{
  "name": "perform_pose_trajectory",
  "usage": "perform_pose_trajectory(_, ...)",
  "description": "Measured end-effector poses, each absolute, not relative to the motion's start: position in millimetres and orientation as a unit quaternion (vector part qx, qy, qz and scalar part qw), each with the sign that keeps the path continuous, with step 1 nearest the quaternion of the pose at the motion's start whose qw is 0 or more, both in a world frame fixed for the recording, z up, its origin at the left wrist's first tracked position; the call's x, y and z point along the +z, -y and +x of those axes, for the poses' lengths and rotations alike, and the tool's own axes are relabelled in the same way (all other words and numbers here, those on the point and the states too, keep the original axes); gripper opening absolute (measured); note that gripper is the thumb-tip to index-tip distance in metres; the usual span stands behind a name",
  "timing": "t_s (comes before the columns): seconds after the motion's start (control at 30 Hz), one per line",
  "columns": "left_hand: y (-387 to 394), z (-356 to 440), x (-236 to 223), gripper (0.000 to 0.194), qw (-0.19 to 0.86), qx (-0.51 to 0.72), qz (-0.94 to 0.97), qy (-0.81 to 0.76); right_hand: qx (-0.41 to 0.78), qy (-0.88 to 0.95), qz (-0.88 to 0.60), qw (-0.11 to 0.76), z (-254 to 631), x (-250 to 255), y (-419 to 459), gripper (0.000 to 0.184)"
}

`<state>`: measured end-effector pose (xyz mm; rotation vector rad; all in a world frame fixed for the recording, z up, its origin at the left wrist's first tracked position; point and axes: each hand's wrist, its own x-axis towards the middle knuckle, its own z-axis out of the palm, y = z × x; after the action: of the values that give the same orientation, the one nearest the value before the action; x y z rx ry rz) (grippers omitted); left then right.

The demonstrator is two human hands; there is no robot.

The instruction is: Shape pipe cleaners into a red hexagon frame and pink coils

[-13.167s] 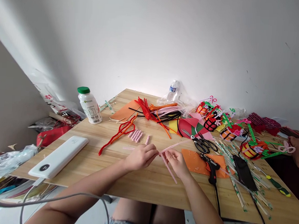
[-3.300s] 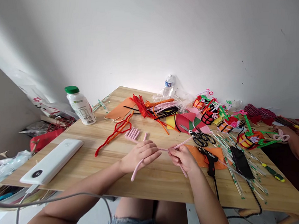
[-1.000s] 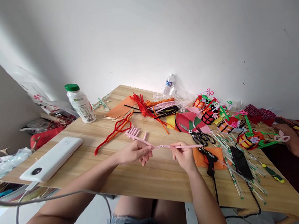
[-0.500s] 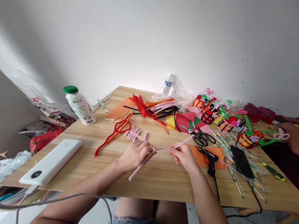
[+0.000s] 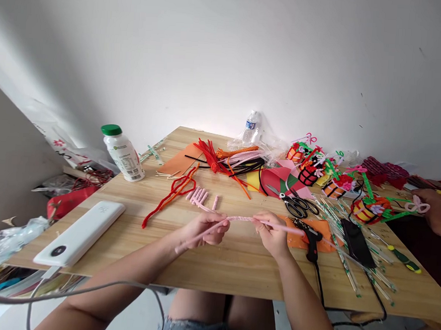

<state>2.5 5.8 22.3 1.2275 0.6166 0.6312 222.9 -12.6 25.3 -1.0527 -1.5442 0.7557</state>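
Pink pipe cleaners (image 5: 240,218), twisted together in the middle, stretch between my two hands above the table. My left hand (image 5: 205,229) is closed on their left part, and one loose pink end slants down across it while another points up and left. My right hand (image 5: 270,233) pinches the right side of the twist, with pink ends sticking out to the right past the fingers. Just beyond my left hand lie several short twisted pink pieces (image 5: 199,197). Beside them rest red and orange pipe cleaners (image 5: 172,194), some twisted together.
Black-handled scissors (image 5: 299,206), a glue gun (image 5: 313,240) on orange felt and a phone (image 5: 357,243) lie to the right. Several decorated little baskets (image 5: 336,187) stand behind them. A power bank (image 5: 80,233) and a green-capped bottle (image 5: 124,156) are left. Another person's hand (image 5: 436,210) is far right.
The twisted middle of the pink pipe cleaners has grown longer since the earliest frame. My left hand has kept turning, so its loose ends have swung round; my right hand stays nearly in place.
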Motion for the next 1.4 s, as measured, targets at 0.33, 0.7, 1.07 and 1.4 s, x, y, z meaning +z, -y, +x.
perform_pose_trajectory(0.33,-10.4,-9.0,12.6,0.023,-0.032,0.423,0.888,-0.178,0.603,0.429,-0.46,0.491,228.9,31.4,2.2,0.034)
perform_pose_trajectory(0.7,-9.9,-13.1,14.3,0.018,-0.198,0.462,0.844,-0.189,0.612,0.471,-0.465,0.433,228.1,24.4,4.5,0.029)
perform_pose_trajectory(1.07,-12.7,1.1,4.2,0.014,0.347,0.496,0.731,-0.315,0.509,0.564,-0.468,0.451,225.9,23.1,3.5,0.026)
perform_pose_trajectory(1.4,-20.4,-8.3,23.1,0.018,0.81,0.316,0.419,-0.262,0.194,0.707,-0.42,0.535,224.3,25.6,9.7,0.015)
